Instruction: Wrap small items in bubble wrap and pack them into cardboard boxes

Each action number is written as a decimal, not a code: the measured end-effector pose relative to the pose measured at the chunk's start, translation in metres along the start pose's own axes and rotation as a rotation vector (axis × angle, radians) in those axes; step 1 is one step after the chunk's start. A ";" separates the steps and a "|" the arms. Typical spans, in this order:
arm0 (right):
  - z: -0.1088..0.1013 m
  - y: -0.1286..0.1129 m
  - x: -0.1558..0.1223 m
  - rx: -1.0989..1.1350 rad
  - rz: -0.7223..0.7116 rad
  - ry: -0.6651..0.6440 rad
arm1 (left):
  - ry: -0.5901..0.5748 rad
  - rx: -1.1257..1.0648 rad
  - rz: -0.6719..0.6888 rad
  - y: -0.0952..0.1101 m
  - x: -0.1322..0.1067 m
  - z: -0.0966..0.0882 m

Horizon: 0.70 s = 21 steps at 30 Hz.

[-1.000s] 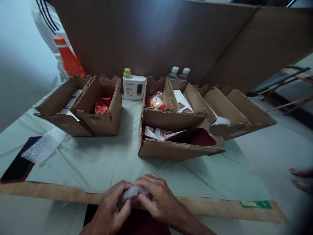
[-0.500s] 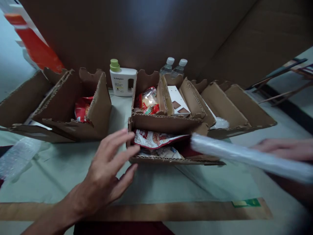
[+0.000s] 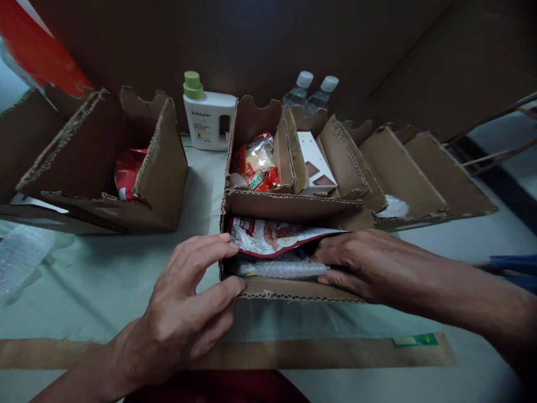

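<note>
The front cardboard box holds a red-and-white snack packet. My right hand reaches inside it, thumb and fingers closed on the right end of a flat bubble-wrapped package. That package lies lengthwise between the packet and the box's front wall, and whatever the wrap contains is not clear. At the box's left end, my left hand grips the edge, with fingertips over the side wall and the thumb at the front corner.
Behind stand cardboard compartments with red snack packs, a white box and bubble wrap. A white jug with a green cap and clear bottles are farther back. Left are another cardboard bin and loose bubble wrap.
My right hand has brought the bubble-wrapped package from the right down into the front box. My left hand has closed onto the box's left edge.
</note>
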State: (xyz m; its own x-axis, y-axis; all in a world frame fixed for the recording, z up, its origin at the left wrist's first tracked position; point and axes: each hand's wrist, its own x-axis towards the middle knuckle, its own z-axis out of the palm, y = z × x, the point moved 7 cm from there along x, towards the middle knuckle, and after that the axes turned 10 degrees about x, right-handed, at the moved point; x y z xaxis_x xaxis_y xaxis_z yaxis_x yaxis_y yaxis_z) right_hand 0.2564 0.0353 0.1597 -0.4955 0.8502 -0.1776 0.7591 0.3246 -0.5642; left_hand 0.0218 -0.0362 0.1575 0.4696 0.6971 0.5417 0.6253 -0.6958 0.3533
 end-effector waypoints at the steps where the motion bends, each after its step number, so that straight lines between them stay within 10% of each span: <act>1: 0.008 -0.003 0.003 -0.042 -0.019 -0.141 | -0.002 -0.003 -0.002 0.000 0.000 0.000; 3: 0.016 -0.009 0.007 -0.111 -0.043 -0.316 | 0.006 -0.005 -0.011 0.001 -0.001 0.001; 14: 0.030 -0.007 0.018 -0.275 -0.004 -0.263 | 0.037 0.039 -0.041 0.003 -0.003 -0.001; 21: -0.031 -0.010 -0.028 -0.143 -0.097 -0.051 | 0.100 0.063 -0.101 0.002 0.000 -0.003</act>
State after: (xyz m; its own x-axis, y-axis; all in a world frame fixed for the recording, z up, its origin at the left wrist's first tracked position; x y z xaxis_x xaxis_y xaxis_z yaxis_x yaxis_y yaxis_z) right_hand 0.2759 0.0210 0.1954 -0.5871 0.7912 -0.1710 0.7576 0.4626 -0.4605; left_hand 0.0211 -0.0385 0.1605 0.3398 0.7400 0.5804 0.7058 -0.6086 0.3627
